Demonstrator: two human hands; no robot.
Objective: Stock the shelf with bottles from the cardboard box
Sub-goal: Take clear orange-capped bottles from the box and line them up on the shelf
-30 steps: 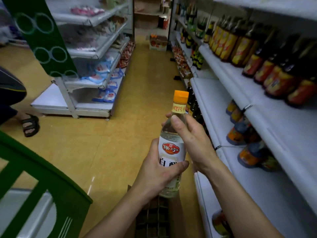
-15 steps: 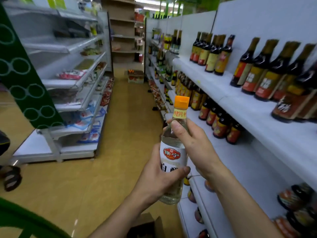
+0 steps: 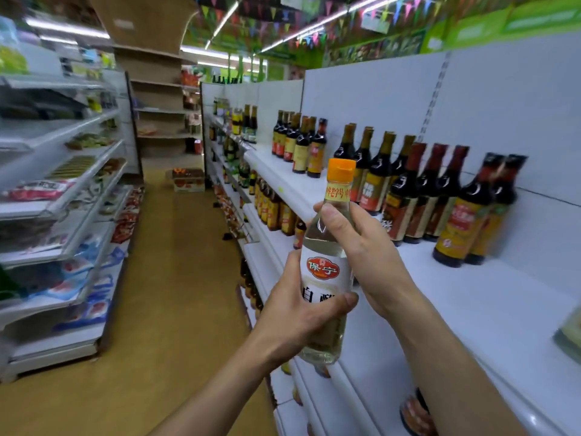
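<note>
I hold a clear bottle [image 3: 327,265] upright in front of me; it has an orange cap and a white label with a red logo. My left hand [image 3: 295,313] grips its lower body, thumb across the label. My right hand [image 3: 361,250] wraps round its shoulder and neck. The bottle hangs at the front edge of the white top shelf [image 3: 490,313] on my right. Dark sauce bottles [image 3: 421,196] stand in a row at the back of that shelf. The cardboard box I took it from is out of view.
Lower shelves [image 3: 267,231] on the right carry more dark bottles. Across the yellow aisle floor [image 3: 176,278], a left rack [image 3: 63,215] holds packaged goods. A carton [image 3: 188,180] sits on the floor at the aisle's far end. A pale bottle [image 3: 570,335] shows at the right edge.
My view has tilted up from the floor and low shelves to the top shelf and ceiling. The bottle has risen with both hands in the same grip. The box has left the view.
</note>
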